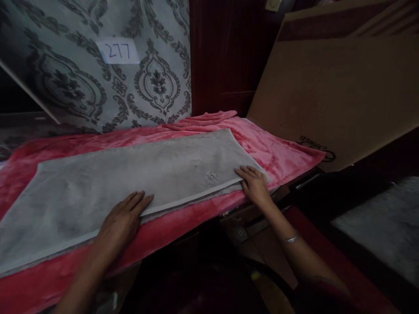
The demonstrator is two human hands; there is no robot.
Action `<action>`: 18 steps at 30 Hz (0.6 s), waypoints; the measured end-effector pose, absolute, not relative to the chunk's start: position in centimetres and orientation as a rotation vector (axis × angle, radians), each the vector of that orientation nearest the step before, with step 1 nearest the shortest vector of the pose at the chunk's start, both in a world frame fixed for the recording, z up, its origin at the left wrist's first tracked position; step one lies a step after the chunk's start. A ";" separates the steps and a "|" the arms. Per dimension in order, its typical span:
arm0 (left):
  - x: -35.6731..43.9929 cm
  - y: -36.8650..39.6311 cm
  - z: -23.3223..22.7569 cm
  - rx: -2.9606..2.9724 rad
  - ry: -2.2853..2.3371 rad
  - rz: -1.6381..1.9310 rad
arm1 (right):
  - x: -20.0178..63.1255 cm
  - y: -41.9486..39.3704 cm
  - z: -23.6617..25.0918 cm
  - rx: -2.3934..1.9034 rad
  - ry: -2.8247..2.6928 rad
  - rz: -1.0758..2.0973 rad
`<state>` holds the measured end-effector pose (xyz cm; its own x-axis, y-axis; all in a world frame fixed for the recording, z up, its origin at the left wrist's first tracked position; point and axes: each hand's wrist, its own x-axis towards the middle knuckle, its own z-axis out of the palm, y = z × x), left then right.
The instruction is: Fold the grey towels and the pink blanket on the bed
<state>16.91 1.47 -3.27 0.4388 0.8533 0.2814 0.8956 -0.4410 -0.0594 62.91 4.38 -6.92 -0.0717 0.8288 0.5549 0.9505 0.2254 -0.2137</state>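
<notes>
A long grey towel [137,170], folded over with a pale hem along its near edge, lies spread on a pink plush blanket [183,222]. A small embroidered mark [211,175] shows near its right end. My left hand [122,218] rests flat on the near edge, left of the middle, with its fingers stretched out. By the near right corner, my right hand [254,184] lies on the hem, fingers extended over the cloth. A bracelet circles my right wrist area. Neither hand is gripping the towel.
Grey patterned wallpaper [157,83] carries a paper label [118,51] reading 277. A large cardboard sheet [337,87] leans at the back right beside a dark red panel [222,56]. Below right is a grey fluffy surface [382,226].
</notes>
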 end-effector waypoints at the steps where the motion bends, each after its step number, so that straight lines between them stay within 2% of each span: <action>1: 17.0 1.5 -3.3 -2.491 -1.538 -0.300 | 63.2 4.5 -7.0 -1.620 -1.934 -0.275; 6: 16.3 1.6 -4.3 -2.502 -1.419 -0.362 | 63.7 3.7 -7.8 -1.514 -1.923 -0.339; 12: 15.3 2.0 -5.7 -2.490 -1.350 -0.359 | 63.7 2.8 -8.9 -1.615 -1.890 -0.314; 18: 15.2 2.8 -5.0 -2.530 -1.374 -0.331 | 64.0 3.0 -8.1 -1.673 -1.884 -0.274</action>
